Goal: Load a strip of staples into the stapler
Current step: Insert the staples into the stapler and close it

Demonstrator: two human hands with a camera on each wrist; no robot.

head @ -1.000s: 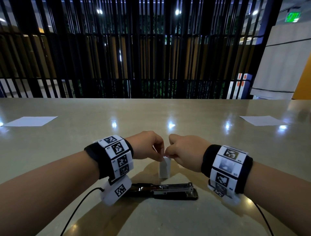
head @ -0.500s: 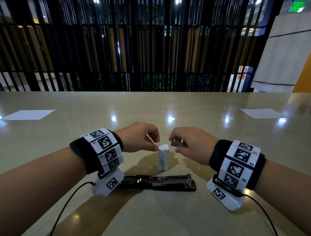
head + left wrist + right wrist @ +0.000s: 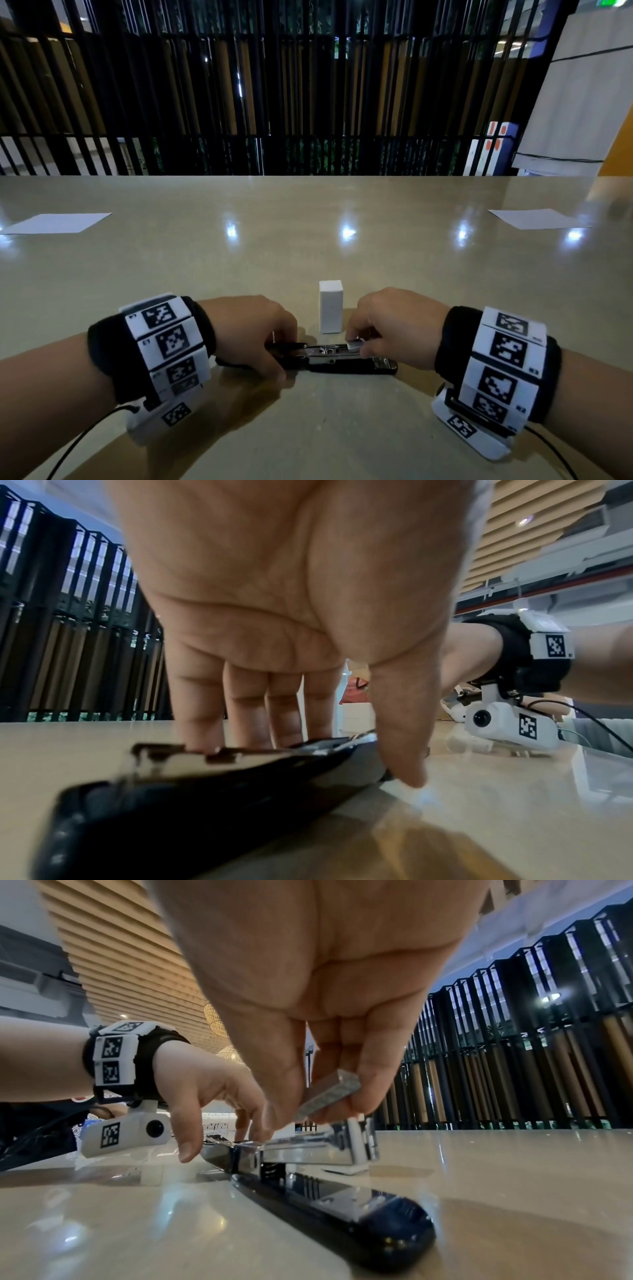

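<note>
A black stapler (image 3: 342,365) lies opened flat on the table, its chrome magazine (image 3: 308,1152) facing up. My left hand (image 3: 281,356) holds its left end, with the fingers (image 3: 257,723) on the far side and the thumb (image 3: 400,737) on the near side, its tip down on the table. My right hand (image 3: 363,342) pinches a short silver staple strip (image 3: 329,1093) between thumb and fingers, tilted, just above the magazine's right end. A small white staple box (image 3: 331,306) stands upright right behind the stapler, between my hands.
The beige glossy table (image 3: 308,240) stretches far ahead. White paper sheets lie at the far left (image 3: 58,222) and far right (image 3: 534,219). A black barred railing (image 3: 308,102) rises beyond the far edge. Wrist camera cables trail toward the near edge.
Both hands dropped from the white box to the stapler. The right hand carried the staple strip down over the magazine. The left hand let go of the box flap and took the stapler's left end.
</note>
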